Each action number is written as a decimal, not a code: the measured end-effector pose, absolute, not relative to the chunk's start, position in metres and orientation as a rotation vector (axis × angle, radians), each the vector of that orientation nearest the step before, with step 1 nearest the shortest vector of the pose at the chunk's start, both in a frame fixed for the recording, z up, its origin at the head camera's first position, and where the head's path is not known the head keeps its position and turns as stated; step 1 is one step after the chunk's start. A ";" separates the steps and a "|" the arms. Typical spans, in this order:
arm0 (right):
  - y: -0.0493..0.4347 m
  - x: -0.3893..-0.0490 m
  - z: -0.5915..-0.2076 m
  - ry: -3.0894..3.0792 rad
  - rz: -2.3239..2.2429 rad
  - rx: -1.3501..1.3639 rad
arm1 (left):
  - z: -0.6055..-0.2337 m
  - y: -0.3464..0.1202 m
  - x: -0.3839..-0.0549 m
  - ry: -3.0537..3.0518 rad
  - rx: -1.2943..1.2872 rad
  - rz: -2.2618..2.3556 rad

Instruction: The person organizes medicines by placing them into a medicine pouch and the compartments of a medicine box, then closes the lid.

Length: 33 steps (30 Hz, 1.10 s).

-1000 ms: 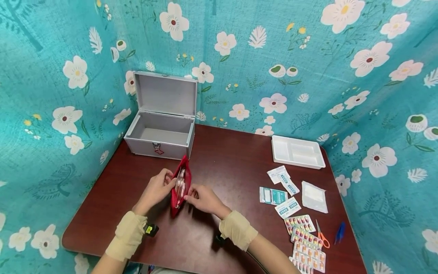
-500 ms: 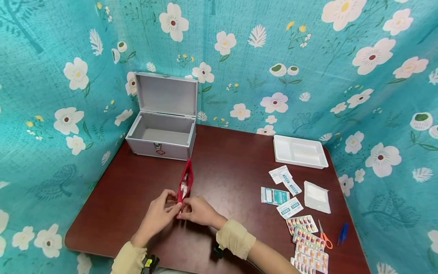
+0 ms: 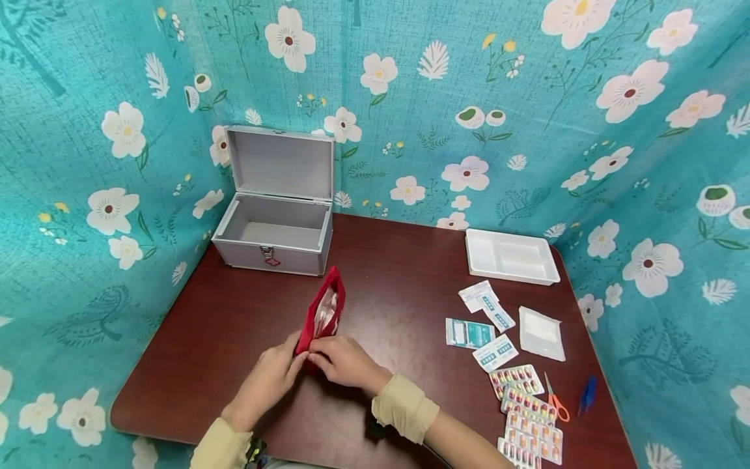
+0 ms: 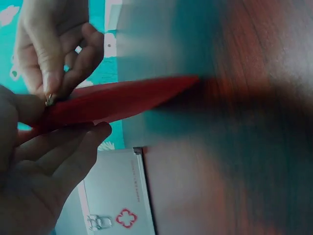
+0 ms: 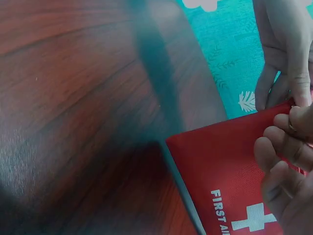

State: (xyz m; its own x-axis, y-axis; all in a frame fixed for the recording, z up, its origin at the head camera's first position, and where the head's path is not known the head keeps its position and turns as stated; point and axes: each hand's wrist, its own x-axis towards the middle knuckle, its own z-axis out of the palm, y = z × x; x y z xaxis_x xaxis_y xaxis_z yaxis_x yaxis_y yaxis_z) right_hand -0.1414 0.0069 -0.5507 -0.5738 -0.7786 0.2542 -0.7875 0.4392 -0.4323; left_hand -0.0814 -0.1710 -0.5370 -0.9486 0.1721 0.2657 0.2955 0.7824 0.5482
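A red first aid pouch [image 3: 328,306] stands above the table in the head view, its mouth open at the far end and clear-wrapped items [image 3: 325,312] showing inside. White "FIRST AID" lettering and a white cross [image 5: 255,218] mark its side in the right wrist view. My left hand [image 3: 268,374] holds the pouch's near end between thumb and fingers. Right against it, my right hand [image 3: 346,361] pinches a small metal zipper pull [image 4: 49,100] at that corner.
Behind the pouch sits a grey metal case [image 3: 275,251], lid raised. To the right are a white divided tray [image 3: 512,256], several flat packets [image 3: 470,333], a gauze pack [image 3: 540,333], pill blister packs [image 3: 532,436], orange-handled scissors [image 3: 559,409] and blue tweezers [image 3: 587,395].
Both hands have slid from the pouch's sides to its near end, where they now meet. The pouch's far end has swung a little to the right.
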 end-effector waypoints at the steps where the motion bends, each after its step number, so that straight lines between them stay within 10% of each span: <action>1: 0.007 -0.142 -0.550 -2.640 0.800 1.445 | -0.537 -0.171 -0.081 -2.764 -0.392 -0.838; 33: 0.062 -0.235 -0.566 -2.914 1.216 0.839 | -0.525 -0.226 -0.109 -2.592 -0.279 -0.561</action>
State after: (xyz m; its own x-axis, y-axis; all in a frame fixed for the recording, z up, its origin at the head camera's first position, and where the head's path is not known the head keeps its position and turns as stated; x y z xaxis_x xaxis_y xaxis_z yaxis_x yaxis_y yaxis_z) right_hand -0.2347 0.0618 -0.5664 -0.8607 -0.5031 0.0786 -0.4098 0.5926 -0.6935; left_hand -0.1093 -0.2260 -0.5245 -0.8685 0.0962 0.4863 0.2887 0.8956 0.3384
